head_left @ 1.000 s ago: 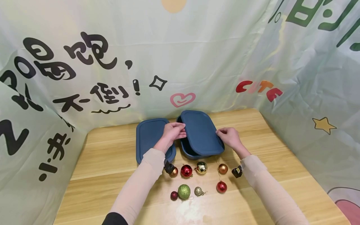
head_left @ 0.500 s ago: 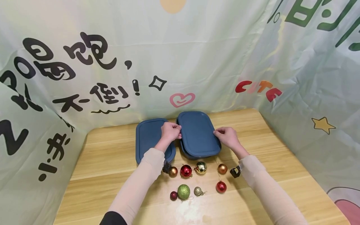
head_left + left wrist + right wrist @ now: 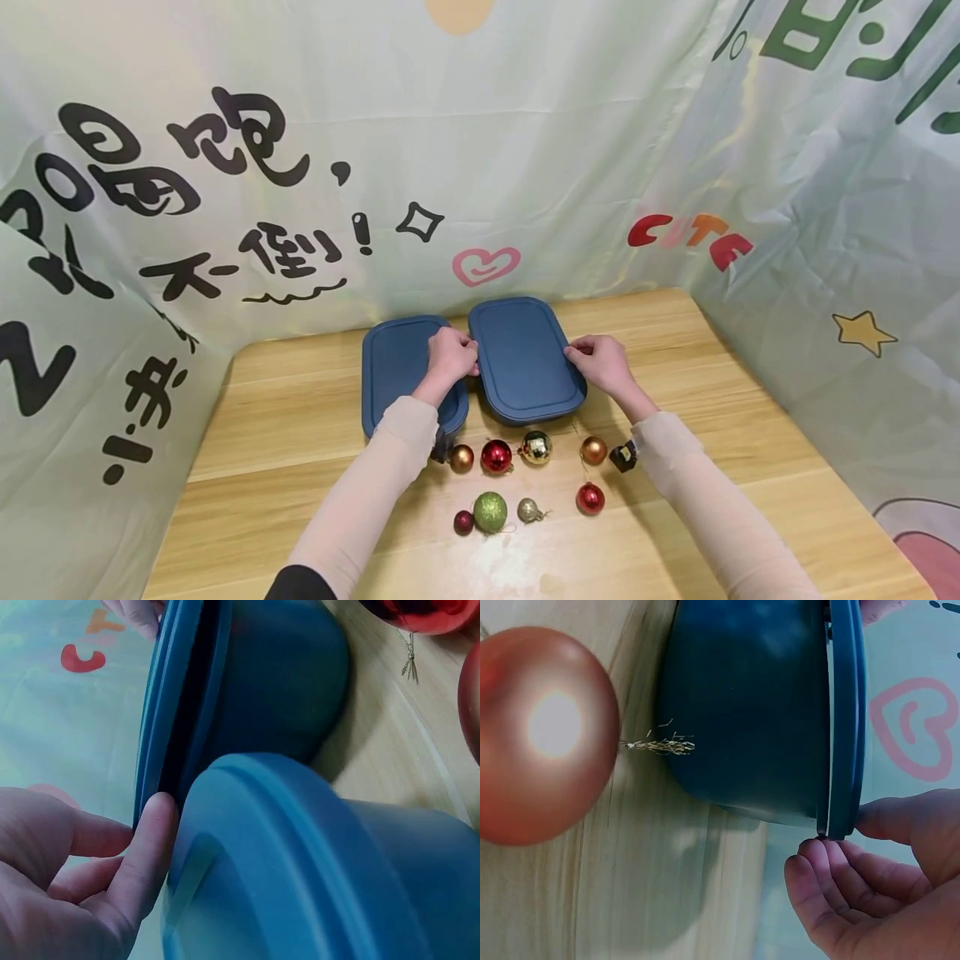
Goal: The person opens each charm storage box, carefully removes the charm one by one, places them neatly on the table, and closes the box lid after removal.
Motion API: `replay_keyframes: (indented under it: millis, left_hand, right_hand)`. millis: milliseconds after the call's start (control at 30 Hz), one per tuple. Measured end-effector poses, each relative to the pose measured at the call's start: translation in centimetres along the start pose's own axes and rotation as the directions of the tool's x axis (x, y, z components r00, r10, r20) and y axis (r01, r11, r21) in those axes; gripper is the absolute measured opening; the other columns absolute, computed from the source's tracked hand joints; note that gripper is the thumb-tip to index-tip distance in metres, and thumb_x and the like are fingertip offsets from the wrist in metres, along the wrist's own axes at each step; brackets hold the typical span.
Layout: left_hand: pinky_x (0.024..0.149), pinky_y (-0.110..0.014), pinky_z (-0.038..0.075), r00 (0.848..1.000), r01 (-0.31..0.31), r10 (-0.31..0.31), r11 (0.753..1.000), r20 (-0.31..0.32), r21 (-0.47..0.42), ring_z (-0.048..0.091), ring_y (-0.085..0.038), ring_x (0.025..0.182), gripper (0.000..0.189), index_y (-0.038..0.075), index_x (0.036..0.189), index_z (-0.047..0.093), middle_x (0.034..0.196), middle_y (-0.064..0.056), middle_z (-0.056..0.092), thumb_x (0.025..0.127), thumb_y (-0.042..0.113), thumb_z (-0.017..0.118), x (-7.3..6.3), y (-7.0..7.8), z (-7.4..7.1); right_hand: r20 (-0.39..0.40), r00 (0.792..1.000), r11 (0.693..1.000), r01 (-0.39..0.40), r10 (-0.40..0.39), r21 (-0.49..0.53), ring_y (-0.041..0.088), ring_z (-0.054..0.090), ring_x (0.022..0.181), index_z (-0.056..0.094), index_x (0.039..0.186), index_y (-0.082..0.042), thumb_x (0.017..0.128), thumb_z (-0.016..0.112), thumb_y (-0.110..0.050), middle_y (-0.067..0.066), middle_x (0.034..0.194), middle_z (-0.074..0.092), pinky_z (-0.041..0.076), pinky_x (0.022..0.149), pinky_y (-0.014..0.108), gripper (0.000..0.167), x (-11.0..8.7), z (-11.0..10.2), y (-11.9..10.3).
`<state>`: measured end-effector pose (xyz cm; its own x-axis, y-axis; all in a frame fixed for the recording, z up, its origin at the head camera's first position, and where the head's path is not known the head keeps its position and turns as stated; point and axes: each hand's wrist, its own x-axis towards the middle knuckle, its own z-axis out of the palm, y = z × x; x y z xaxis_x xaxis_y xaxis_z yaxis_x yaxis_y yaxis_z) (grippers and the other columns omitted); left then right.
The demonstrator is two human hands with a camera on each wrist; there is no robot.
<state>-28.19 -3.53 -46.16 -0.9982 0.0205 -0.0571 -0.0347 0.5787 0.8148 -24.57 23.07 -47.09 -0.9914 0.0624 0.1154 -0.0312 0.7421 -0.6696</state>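
A dark blue lid (image 3: pixel 528 358) lies over the right-hand blue box (image 3: pixel 742 705). In the left wrist view a dark gap shows between lid and box; in the right wrist view the gap is thin. My left hand (image 3: pixel 452 353) pinches the lid's left edge, its thumb and a finger (image 3: pixel 154 832) at the rim. At the right edge my right hand (image 3: pixel 603 364) pinches the lid, with the thumb (image 3: pixel 885 817) on top and fingertips under the rim. The box's inside is hidden.
A second lidded blue box (image 3: pixel 401 367) stands left, partly under my left hand. In front lie several bauble ornaments: red (image 3: pixel 497 457), gold (image 3: pixel 536 447), copper (image 3: pixel 594 451), green glitter (image 3: pixel 491 512) and silver (image 3: pixel 528 510). A printed cloth (image 3: pixel 570 167) hangs behind the wooden table (image 3: pixel 285 467).
The lid has come down from a tilt and shifted slightly left, so that it now lies over the box. Both hands have moved a little left with it.
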Motion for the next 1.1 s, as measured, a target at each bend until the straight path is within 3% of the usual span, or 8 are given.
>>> replay_keyframes:
  millis: [267,400,500,633,767,833,1100]
  left_hand:
    - [0.093,-0.043,0.061,1.0,-0.019,0.017,0.996,0.019,0.088,0.071,-0.015,0.054,0.028,0.001,0.09,0.085,0.056,-0.006,0.071,0.104,0.015,0.065,-0.1,0.5,0.0]
    - [0.079,-0.041,0.062,0.999,-0.031,0.027,0.993,0.036,0.118,0.073,-0.022,0.06,0.037,0.003,0.076,0.082,0.055,-0.007,0.07,0.105,0.015,0.064,-0.3,0.8,-0.1]
    - [0.063,-0.033,0.055,0.999,-0.032,0.027,0.991,0.04,0.134,0.07,-0.022,0.057,0.045,0.006,0.062,0.076,0.052,-0.005,0.067,0.105,0.015,0.063,-0.2,1.0,-0.1]
    - [0.051,-0.025,0.035,0.999,-0.04,0.033,0.983,0.04,0.181,0.048,-0.015,0.043,0.055,0.013,0.048,0.057,0.042,0.002,0.05,0.103,0.01,0.061,0.0,1.0,0.0]
    - [0.053,-0.029,0.021,0.998,-0.055,0.046,0.97,0.042,0.236,0.021,-0.014,0.046,0.059,0.018,0.049,0.033,0.046,0.005,0.025,0.101,0.006,0.058,0.3,1.0,0.2]
    - [0.055,-0.029,0.021,0.998,-0.062,0.054,0.965,0.038,0.254,0.016,-0.014,0.05,0.059,0.019,0.051,0.028,0.051,0.005,0.019,0.1,0.006,0.059,0.4,1.0,0.3]
    - [0.06,-0.036,0.029,0.999,-0.043,0.032,0.959,0.043,0.281,0.025,-0.018,0.052,0.057,0.018,0.051,0.03,0.05,0.003,0.021,0.099,0.012,0.059,1.0,0.5,0.8]
  right_hand:
    - [0.018,1.0,1.0,0.011,-0.011,-0.006,0.04,0.075,0.095,0.078,0.114,0.008,0.101,0.067,-0.017,0.026,0.105,0.078,0.06,0.082,0.048,0.03,0.3,0.2,0.1]
    - [0.026,1.0,1.0,0.013,-0.013,-0.017,0.041,0.075,0.095,0.077,0.113,0.009,0.101,0.067,-0.017,0.027,0.105,0.078,0.06,0.083,0.05,0.03,0.5,0.3,0.1]
    - [0.029,1.0,1.0,0.013,-0.012,-0.023,0.041,0.075,0.095,0.077,0.113,0.009,0.102,0.067,-0.017,0.027,0.105,0.078,0.06,0.083,0.05,0.03,0.5,0.3,-0.1]
    - [0.035,0.999,0.999,0.014,-0.013,-0.03,0.041,0.075,0.097,0.078,0.113,0.008,0.102,0.067,-0.016,0.026,0.106,0.078,0.06,0.085,0.051,0.029,0.6,0.2,-0.3]
    - [0.045,0.999,0.999,0.02,-0.018,-0.037,0.042,0.074,0.098,0.077,0.113,0.009,0.102,0.066,-0.015,0.027,0.107,0.078,0.06,0.086,0.052,0.029,0.6,0.1,-0.4]
    - [0.048,0.999,0.999,0.022,-0.02,-0.038,0.043,0.074,0.099,0.076,0.114,0.01,0.102,0.066,-0.015,0.028,0.108,0.077,0.06,0.086,0.052,0.029,0.6,0.0,-0.5]
    - [0.049,0.998,0.999,0.028,-0.026,-0.044,0.042,0.074,0.098,0.077,0.114,0.009,0.102,0.066,-0.015,0.027,0.107,0.077,0.06,0.086,0.052,0.029,0.7,0.0,-0.4]
